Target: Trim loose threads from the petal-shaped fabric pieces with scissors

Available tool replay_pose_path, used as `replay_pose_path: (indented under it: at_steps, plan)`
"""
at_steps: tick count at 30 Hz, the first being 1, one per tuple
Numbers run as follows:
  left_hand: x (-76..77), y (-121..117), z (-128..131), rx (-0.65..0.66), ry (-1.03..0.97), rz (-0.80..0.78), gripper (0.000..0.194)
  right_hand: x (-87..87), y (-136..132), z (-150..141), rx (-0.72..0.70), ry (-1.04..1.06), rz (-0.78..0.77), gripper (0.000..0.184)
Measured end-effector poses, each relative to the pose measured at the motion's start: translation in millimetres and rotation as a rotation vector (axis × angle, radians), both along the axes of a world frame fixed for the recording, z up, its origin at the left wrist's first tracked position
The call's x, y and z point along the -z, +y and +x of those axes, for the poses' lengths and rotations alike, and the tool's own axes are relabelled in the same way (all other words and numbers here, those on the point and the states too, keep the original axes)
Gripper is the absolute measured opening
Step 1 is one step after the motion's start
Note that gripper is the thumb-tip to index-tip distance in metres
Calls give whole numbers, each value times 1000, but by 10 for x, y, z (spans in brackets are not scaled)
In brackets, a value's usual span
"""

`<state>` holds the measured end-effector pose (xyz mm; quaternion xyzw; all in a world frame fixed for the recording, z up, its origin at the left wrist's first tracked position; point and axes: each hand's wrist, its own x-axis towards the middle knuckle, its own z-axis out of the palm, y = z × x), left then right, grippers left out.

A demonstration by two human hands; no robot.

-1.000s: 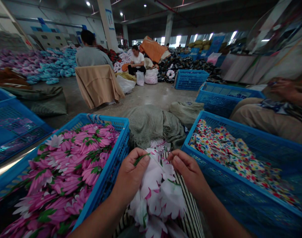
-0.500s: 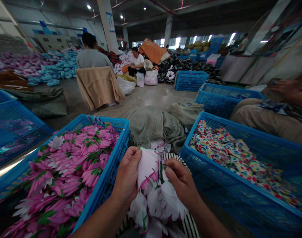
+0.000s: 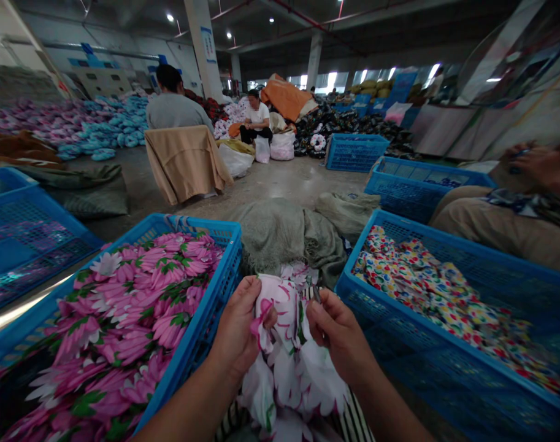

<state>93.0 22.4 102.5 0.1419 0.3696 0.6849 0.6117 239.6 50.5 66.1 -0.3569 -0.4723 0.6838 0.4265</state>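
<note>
White-and-pink petal-printed cloth point(image 3: 280, 362) is bunching up between the person's hands, draped over a black-and-white striped cloth point(image 3: 353, 417) below them. The left hand point(image 3: 237, 331) is curling nearly closed, pinching a fold of the printed cloth between thumb and fingers, while the right hand point(image 3: 337, 337) is closing around a small dark metal tool point(image 3: 316, 294), too small to identify, its tip just at the cloth's upper edge. A blue plastic crate point(image 3: 218, 270) heaped with pink floral fabric point(image 3: 137, 313) is standing just left of the hands, and a second blue plastic crate point(image 3: 353, 288) holding multicoloured spotted fabric point(image 3: 440, 301) is standing just right of them. Grey-green sacking point(image 3: 275, 236) is lying on the floor straight ahead. Off to the right, a co-worker's hand point(image 3: 537, 166) is hovering above beige trousers point(image 3: 505, 233), and farther away a person in a grey shirt point(image 3: 176, 110) and a person in a white shirt point(image 3: 257, 113) are sitting among heaped fabric.
</note>
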Motion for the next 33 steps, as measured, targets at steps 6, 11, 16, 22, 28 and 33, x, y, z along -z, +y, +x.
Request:
replay_pose_path:
  at_steps: [6,11,16,22,28,33]
  plan:
    - [63,57,42,-83,68,0,18,41,-95,-117,22,114,-14,32]
    - [122,83,72,-159,135,-45,25,-75,-86,-257,-11,-26,63,24]
    - [167,76,86,-98,129,-44,28,-104,-34,-334,-101,-10,-39,27]
    - [242,7,-21,-114,604,10,39,-65,3,-269,-54,-21,42,24]
    - [251,-118,-42,230,987,208,30,-101,51,-274,-82,-204,134,25]
    - [330,-153,17,329,818,148,24,-3,103,-241,-126,-225,162,19]
